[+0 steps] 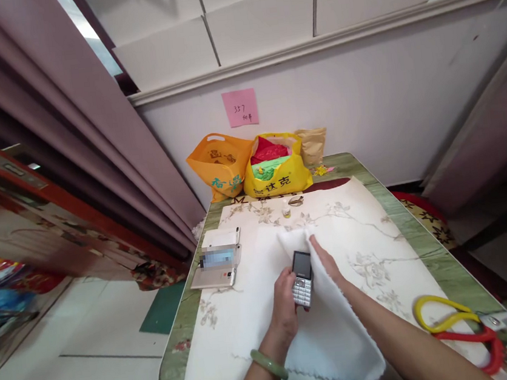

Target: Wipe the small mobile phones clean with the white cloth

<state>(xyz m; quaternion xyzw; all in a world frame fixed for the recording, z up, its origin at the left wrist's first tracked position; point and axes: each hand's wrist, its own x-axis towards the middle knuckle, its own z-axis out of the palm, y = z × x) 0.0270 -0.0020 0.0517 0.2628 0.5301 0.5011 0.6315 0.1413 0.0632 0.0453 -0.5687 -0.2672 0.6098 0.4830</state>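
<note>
My left hand [286, 299] is closed around the lower left side of a silver keypad phone [303, 291], which is tilted with its dark screen facing up. A white cloth [334, 333] with a scalloped edge lies under the phone and folds up along its right side. My right hand [326, 261] is closed on the raised edge of that cloth, its fingers partly hidden behind it. A green bangle [268, 364] circles my left wrist.
Several smartphones [215, 276] lie at the table's left. Yellow-and-red scissors [460, 319] rest at the right edge. An orange bag [220, 163], a yellow bag [279, 178] and a brown pouch [313, 145] stand at the back, near a small bottle [286, 210].
</note>
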